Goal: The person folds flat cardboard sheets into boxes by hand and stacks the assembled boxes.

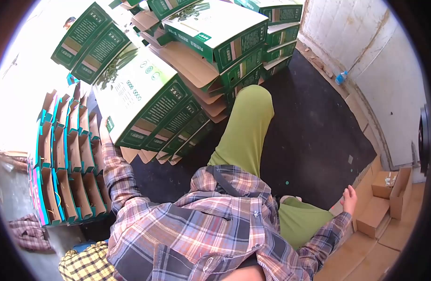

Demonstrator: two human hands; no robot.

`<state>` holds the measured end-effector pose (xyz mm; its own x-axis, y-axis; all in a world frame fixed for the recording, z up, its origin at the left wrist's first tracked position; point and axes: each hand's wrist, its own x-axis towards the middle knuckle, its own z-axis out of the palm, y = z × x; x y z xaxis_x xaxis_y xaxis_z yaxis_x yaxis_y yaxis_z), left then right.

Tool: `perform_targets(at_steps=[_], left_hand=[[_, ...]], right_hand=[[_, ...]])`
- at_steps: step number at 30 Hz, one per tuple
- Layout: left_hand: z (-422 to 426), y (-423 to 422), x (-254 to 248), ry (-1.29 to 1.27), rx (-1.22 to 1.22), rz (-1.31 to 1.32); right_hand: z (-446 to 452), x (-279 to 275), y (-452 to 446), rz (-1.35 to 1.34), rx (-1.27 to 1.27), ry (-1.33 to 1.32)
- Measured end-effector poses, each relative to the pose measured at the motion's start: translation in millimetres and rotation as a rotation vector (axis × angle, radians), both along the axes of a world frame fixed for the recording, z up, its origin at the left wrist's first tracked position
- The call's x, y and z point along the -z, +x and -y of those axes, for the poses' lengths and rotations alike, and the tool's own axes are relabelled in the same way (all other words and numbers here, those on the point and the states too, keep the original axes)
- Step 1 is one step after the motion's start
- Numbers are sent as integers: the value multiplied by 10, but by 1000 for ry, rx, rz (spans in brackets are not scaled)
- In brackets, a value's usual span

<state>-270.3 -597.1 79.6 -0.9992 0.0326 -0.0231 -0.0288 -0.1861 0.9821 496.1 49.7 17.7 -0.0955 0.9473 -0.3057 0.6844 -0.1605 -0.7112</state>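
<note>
Bright daylight on my feed, strongest beyond the left hand [104,133], where the background burns out to flat white. Glare on the white carton tops [136,86] just above that hand; the green side panels [161,107], turned toward me, sit darker, large print legible, smallest lines mushy. The hand itself reads pale, its outline hard for me to pick out. Black mat [314,126] between the hands: deep, little texture. Right hand [349,201] evenly lit, slightly soft. Wall [393,93] beyond it bows with fisheye stretch. Dark round vignette swallows the corners. Grey surface [13,192] outward of the left hand smears.
</note>
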Motion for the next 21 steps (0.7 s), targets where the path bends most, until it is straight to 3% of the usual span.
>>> perform_targets(at_steps=[2, 15, 17, 18, 19, 20, 21], left_hand=[[174, -274, 118, 64, 101, 48], [188, -362, 117, -225, -53, -152], [30, -101, -275, -641, -93, -134], [107, -102, -327, -666, -39, -306], [162, -231, -309, -670, -277, -581], [-438, 365, -860, -910, -362, -832], [-640, 548, -1065, -1056, -502, -919]], right_hand=[[1, -17, 8, -1, 0, -21], [16, -78, -38, 12, 4, -43], [-37, -22, 52, 5, -22, -19], [-17, -65, 27, -7, -9, 21], [32, -132, 2, -58, 24, 87], [116, -307, -88, -84, 72, 126], [100, -311, -1, -173, 127, 160]])
